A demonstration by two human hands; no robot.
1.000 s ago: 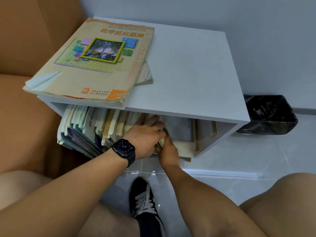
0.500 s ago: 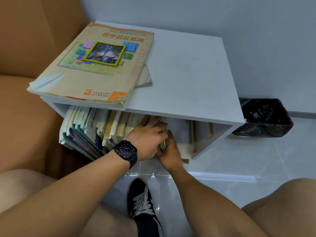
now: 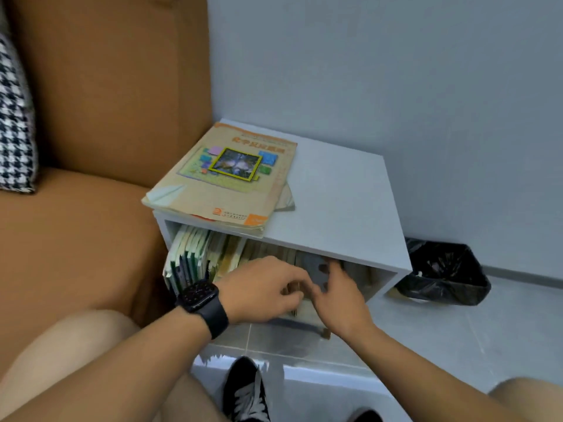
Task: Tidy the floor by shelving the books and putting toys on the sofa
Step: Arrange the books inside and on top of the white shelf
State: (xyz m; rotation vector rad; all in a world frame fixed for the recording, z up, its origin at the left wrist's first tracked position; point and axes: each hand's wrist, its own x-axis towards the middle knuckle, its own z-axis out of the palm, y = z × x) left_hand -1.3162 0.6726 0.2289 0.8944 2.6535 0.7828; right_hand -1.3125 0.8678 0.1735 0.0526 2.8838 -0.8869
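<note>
We are crouching before the white shelf [image 3: 335, 190], which is standing just beside the sofa [image 3: 76, 239]. Our left hand [image 3: 262, 289], fingers loosely curled, and our right hand [image 3: 338, 295], fingers spread, are hovering at the shelf's opening; blur is hiding whether either is touching the books [image 3: 201, 257] standing inside. A textbook [image 3: 225, 178] is lying on the shelf's top. A bin [image 3: 444, 274] is sitting on the shelf's far side from the sofa.

Tan sofa [image 3: 91, 239], black-and-white houndstooth cushion [image 3: 15, 117], grey shelf [image 3: 335, 208], black bin bag [image 3: 444, 275].
</note>
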